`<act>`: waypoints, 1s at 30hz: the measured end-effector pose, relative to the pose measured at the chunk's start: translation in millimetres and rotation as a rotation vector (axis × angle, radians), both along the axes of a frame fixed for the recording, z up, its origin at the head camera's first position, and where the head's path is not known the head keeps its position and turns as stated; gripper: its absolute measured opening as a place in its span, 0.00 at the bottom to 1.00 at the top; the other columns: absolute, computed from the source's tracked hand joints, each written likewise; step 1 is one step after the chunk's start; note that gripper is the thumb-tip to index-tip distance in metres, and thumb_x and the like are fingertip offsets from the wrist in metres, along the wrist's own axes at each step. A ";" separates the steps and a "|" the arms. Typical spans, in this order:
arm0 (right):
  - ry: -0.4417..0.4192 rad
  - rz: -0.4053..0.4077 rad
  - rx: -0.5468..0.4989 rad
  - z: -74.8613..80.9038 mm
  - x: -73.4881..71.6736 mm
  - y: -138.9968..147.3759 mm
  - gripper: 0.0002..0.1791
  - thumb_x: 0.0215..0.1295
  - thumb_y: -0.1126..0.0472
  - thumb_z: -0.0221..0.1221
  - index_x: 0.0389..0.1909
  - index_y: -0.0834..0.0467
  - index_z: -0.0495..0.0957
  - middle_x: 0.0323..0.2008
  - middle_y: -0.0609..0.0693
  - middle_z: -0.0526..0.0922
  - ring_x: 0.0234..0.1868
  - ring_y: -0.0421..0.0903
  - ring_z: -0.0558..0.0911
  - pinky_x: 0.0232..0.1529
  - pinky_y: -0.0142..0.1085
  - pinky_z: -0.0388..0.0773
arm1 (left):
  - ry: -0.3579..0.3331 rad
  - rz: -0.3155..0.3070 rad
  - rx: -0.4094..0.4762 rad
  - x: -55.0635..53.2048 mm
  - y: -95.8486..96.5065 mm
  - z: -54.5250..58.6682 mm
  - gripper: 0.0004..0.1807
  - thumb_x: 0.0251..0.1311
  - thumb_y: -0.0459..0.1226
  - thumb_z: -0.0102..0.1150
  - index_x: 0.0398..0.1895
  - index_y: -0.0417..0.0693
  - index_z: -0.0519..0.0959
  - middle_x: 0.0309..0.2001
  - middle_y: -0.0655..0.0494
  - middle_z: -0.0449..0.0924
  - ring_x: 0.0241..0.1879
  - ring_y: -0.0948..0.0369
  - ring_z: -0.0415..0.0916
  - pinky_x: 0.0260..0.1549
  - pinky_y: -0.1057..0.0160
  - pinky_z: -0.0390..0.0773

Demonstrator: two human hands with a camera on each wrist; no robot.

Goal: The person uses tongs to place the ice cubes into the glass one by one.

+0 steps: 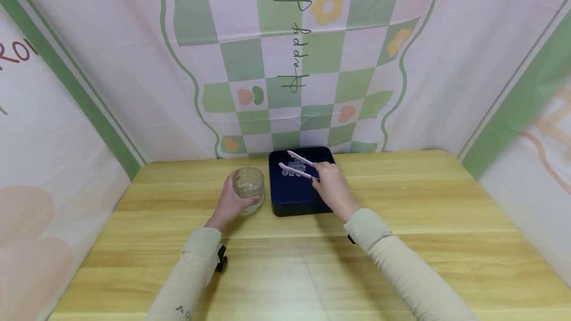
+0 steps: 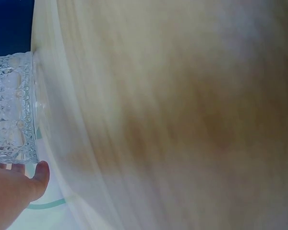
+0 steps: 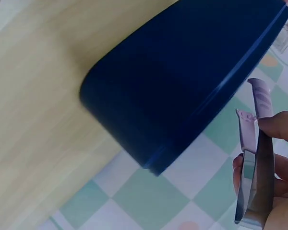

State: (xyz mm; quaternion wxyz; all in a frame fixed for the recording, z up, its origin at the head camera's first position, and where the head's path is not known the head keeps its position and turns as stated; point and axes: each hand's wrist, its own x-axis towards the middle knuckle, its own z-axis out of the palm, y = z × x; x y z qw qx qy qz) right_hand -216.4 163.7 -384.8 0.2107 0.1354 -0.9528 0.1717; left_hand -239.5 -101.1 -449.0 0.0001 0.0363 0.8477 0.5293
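Note:
My left hand is wrapped around the side of a clear drinking glass, thumb toward me. The left wrist view shows the patterned wall of the glass with a fingertip at its edge. In my right hand I hold a pair of tongs with pink tips and metal arms. Their two arms are spread apart over a cluster of small clear cubes. These cubes lie on top of a dark blue box. Between the tong tips the right wrist view shows nothing gripped.
The box stands just right of the glass, at the back of a wooden table. Directly behind the table hangs a cloth with a green and white checked print. More printed cloth hangs at both sides.

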 end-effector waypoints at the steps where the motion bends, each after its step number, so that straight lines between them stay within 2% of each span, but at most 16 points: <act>1: -0.019 -0.008 -0.002 -0.4 -0.4 1.2 0.20 0.54 0.68 0.65 0.47 0.72 0.78 0.43 0.65 0.83 0.43 0.61 0.81 0.47 0.49 0.80 | -0.001 -0.002 0.002 0.1 -0.3 -0.1 0.55 0.43 0.38 0.74 0.72 0.45 0.49 0.69 0.40 0.56 0.68 0.44 0.59 0.67 0.42 0.63; 6: -0.067 -0.041 0.016 -3.1 -1.3 6.6 0.19 0.54 0.68 0.65 0.47 0.72 0.79 0.41 0.65 0.83 0.43 0.60 0.82 0.43 0.49 0.82 | -0.002 -0.007 0.003 -0.5 -1.3 -0.9 0.55 0.43 0.38 0.74 0.73 0.45 0.49 0.69 0.40 0.56 0.68 0.44 0.59 0.66 0.42 0.63; 16: -0.013 -0.016 0.093 -14.6 -3.0 16.1 0.13 0.48 0.70 0.67 0.37 0.70 0.81 0.30 0.62 0.83 0.33 0.59 0.82 0.36 0.48 0.80 | -0.002 -0.001 0.002 0.0 -0.6 0.4 0.55 0.43 0.38 0.74 0.72 0.46 0.50 0.69 0.41 0.57 0.68 0.44 0.59 0.67 0.42 0.63; 30: -0.122 -0.022 0.100 -13.9 -3.4 13.2 0.16 0.52 0.70 0.66 0.43 0.70 0.81 0.36 0.64 0.84 0.38 0.60 0.82 0.41 0.48 0.82 | -0.008 -0.003 -0.016 -0.4 -0.8 0.0 0.55 0.45 0.38 0.73 0.73 0.45 0.48 0.70 0.40 0.55 0.68 0.43 0.58 0.66 0.42 0.64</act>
